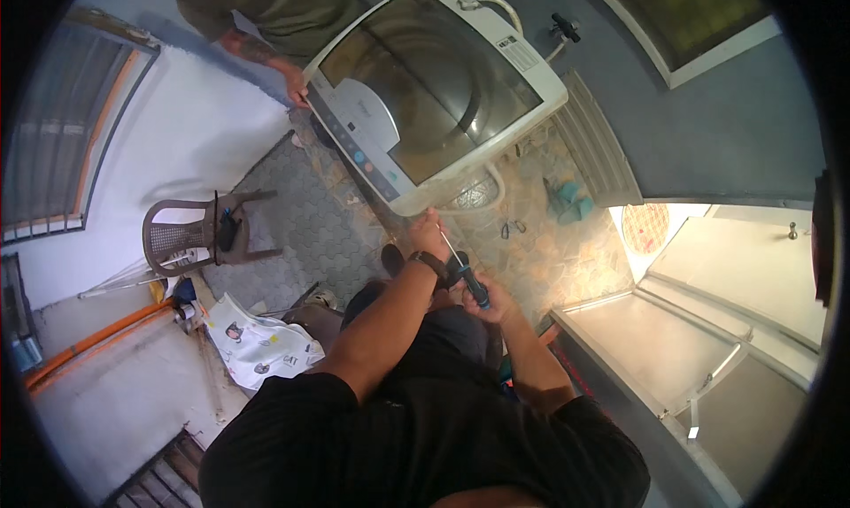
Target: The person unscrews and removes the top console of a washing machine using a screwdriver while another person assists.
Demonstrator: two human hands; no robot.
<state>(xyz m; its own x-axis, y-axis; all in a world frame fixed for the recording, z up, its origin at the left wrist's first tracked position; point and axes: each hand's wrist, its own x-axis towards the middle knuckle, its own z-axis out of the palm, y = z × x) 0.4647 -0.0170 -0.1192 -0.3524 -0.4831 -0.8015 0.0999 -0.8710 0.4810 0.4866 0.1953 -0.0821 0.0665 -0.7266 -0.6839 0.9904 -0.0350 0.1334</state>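
A black shirt [425, 446] fills the near foreground. At far left, a window [57, 127] sits in a white wall [133, 145]; a brown chair [189, 238] is beside it on grey pavers [305, 185], a white cloth [257, 344] nearer. Ahead, a co-worker's hand [297, 85] touches the left edge of the washer [434, 92]. The left hand [428, 237] is at its near corner; its grip I cannot tell. The right hand [487, 299] wraps a screwdriver [475, 287]. Rightward come tan stone flooring [536, 265] and a grey wall [726, 127].
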